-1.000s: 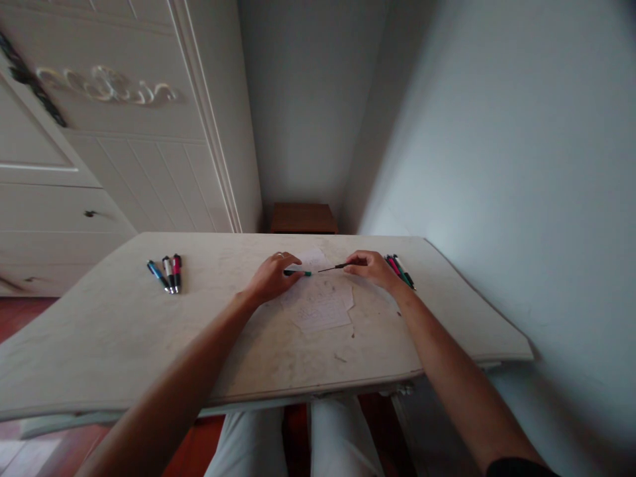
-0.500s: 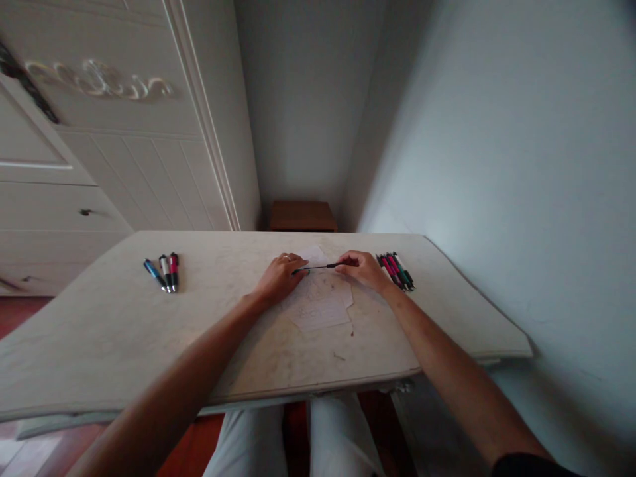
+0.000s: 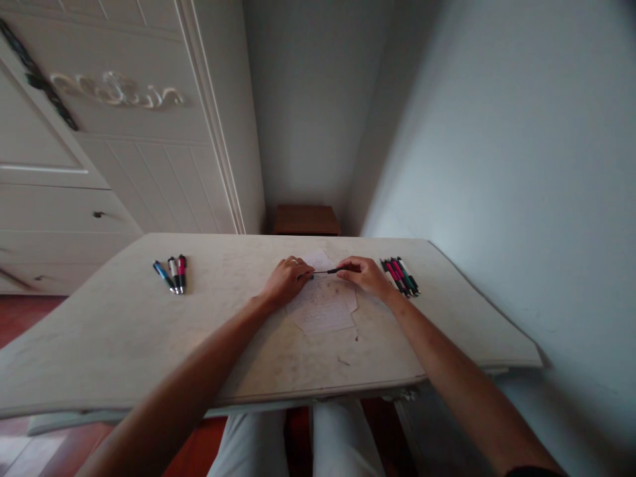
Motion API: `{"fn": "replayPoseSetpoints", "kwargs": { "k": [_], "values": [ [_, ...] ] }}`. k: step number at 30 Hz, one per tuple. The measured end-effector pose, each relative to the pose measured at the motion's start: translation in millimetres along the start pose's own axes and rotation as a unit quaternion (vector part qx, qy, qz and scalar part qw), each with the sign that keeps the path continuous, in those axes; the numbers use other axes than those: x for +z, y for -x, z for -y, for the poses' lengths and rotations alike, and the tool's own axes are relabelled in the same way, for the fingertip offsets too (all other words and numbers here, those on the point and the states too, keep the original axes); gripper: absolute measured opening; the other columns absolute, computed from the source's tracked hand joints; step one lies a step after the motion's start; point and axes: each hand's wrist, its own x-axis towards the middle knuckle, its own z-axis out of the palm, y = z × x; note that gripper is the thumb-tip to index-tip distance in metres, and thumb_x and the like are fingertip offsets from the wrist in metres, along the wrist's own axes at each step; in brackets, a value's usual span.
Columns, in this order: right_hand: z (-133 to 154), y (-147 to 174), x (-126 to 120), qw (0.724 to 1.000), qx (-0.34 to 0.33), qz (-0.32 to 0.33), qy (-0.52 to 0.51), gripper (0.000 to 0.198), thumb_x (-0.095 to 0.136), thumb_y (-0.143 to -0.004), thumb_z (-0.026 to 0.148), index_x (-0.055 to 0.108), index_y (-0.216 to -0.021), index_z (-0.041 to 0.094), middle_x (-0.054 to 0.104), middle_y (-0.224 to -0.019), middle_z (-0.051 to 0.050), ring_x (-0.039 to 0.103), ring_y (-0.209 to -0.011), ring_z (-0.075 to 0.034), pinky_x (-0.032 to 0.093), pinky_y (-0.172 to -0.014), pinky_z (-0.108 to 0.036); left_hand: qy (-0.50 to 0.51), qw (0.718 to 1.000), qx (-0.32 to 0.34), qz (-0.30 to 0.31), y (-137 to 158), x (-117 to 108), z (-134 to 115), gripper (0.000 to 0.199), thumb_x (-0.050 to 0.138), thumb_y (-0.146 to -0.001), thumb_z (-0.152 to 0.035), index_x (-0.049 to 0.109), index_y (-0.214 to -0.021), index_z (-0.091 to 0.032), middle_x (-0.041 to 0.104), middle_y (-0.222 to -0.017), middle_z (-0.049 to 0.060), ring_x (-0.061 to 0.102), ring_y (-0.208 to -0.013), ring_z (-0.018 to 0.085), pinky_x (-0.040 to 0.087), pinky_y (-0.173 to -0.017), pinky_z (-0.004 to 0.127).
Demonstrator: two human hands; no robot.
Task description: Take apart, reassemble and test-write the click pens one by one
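Pale tabletop (image 3: 223,265) sits below the fingers as the right hand (image 3: 364,273) pinches a thin rod (image 3: 332,271) reaching the left hand (image 3: 285,282), which grips a mostly hidden dark piece (image 3: 312,276), and any wobble could bend the rod between them!

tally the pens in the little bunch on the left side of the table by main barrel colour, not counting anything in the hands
Blue pen: 1
White pen: 1
Red pen: 1
Total: 3
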Motion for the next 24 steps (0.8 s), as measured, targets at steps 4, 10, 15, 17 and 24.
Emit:
{"fn": "replayPoseSetpoints", "kwargs": {
  "k": [4,10,15,17,24],
  "values": [
    [1.0,0.4,1.4,1.0,-0.017,0.01,0.001,0.026,0.07,-0.072,0.038,0.073,-0.09,0.019,0.073,-0.092,-0.006,0.065,-0.086,-0.021,0.049,-0.08,-0.033,0.003,1.0,0.014,-0.018,-1.5,0.1,-1.0,0.019,0.055,-0.092,-0.022,0.073,-0.099,-0.022,0.071,-0.092,0.007,0.06,-0.09,0.021,0.045,-0.082,0.036],
    [3.1,1.9,0.0,0.999,-0.032,0.013,0.032,0.02,0.069,-0.075,0.034,0.074,-0.087,0.02,0.072,-0.09,-0.006,0.065,-0.086,-0.021,0.048,-0.081,-0.034,0.001,0.999,0.022,-0.037,-1.7,-4.3,-4.9,0.02,0.056,-0.09,-0.018,0.075,-0.094,-0.023,0.07,-0.089,0.007,0.059,-0.091,0.022,0.044,-0.083,0.037],
    [3.0,2.1,-3.7,0.996,-0.062,0.004,0.062,0.017,0.067,-0.076,0.03,0.074,-0.087,0.02,0.07,-0.087,-0.005,0.063,-0.083,-0.02,0.047,-0.079,-0.032,-0.008,0.999,0.039,-0.03,-1.8,-6.6,-8.6,0.027,0.054,-0.088,-0.011,0.075,-0.096,-0.025,0.07,-0.089,0.007,0.058,-0.091,0.021,0.043,-0.084,0.036],
    [3.1,1.9,-6.4,0.994,-0.071,-0.003,0.08,0.015,0.067,-0.077,0.03,0.075,-0.086,0.021,0.069,-0.084,-0.005,0.062,-0.079,-0.019,0.046,-0.076,-0.032,-0.017,0.999,0.043,-0.026,-2.3,-7.3,-9.5,0.029,0.053,-0.088,-0.008,0.075,-0.096,-0.026,0.069,-0.089,0.006,0.057,-0.09,0.021,0.042,-0.083,0.036],
    [4.0,1.6,-12.8,0.989,-0.098,-0.001,0.109,0.012,0.065,-0.079,0.026,0.075,-0.085,0.021,0.067,-0.083,-0.006,0.061,-0.077,-0.018,0.045,-0.074,-0.031,-0.039,0.998,0.05,-0.022,-1.5,-9.4,-8.5,0.031,0.054,-0.086,-0.005,0.075,-0.095,-0.025,0.069,-0.091,0.006,0.056,-0.091,0.022,0.041,-0.082,0.037]
  ]
}}
